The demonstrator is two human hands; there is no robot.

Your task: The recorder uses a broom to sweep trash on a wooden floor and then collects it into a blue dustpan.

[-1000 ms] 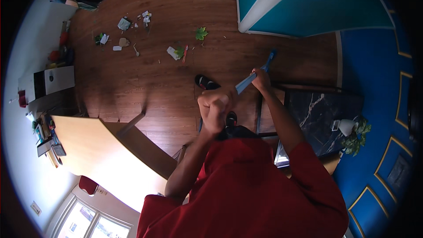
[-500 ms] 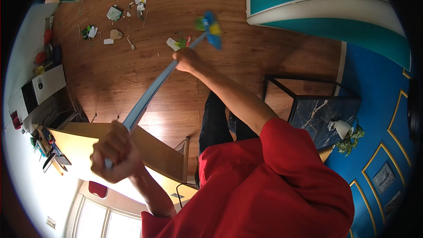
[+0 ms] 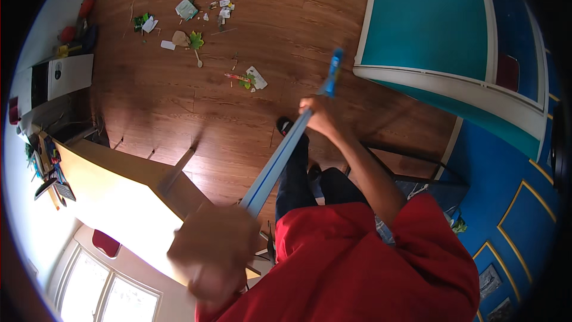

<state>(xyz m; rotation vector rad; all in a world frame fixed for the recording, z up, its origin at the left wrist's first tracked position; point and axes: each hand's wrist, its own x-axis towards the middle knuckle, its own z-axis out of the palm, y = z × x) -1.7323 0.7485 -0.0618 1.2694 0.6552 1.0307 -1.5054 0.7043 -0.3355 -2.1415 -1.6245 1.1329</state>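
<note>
A long pale-blue pole (image 3: 275, 166), most likely a broom's, slants across in front of me. My left hand (image 3: 215, 247), blurred by motion, is closed round its near upper end. Lower down the shaft, my right hand (image 3: 320, 114) has its fingers wrapped round it. At the far end the blue head (image 3: 334, 73) is smeared and seen nearly edge-on; whether it touches the floor I cannot tell. Left of the head lies a small pile: a white crumpled paper (image 3: 257, 77), a green leaf (image 3: 247, 82) and a red-and-yellow wrapper (image 3: 236, 76).
More litter lies farther left on the wood floor (image 3: 286, 30): a pale green packet (image 3: 186, 9), a wooden spoon (image 3: 198, 59), a brown crumpled piece (image 3: 180, 38). A yellow-topped desk (image 3: 119, 185) stands at my left, a teal panelled unit (image 3: 426, 24) at right, a dark-framed table (image 3: 411, 170) beside me.
Both hands and the broom have swung to the right, and the head sits lower in view. My view has shifted, my left hand is nearer, and a foot now shows.
</note>
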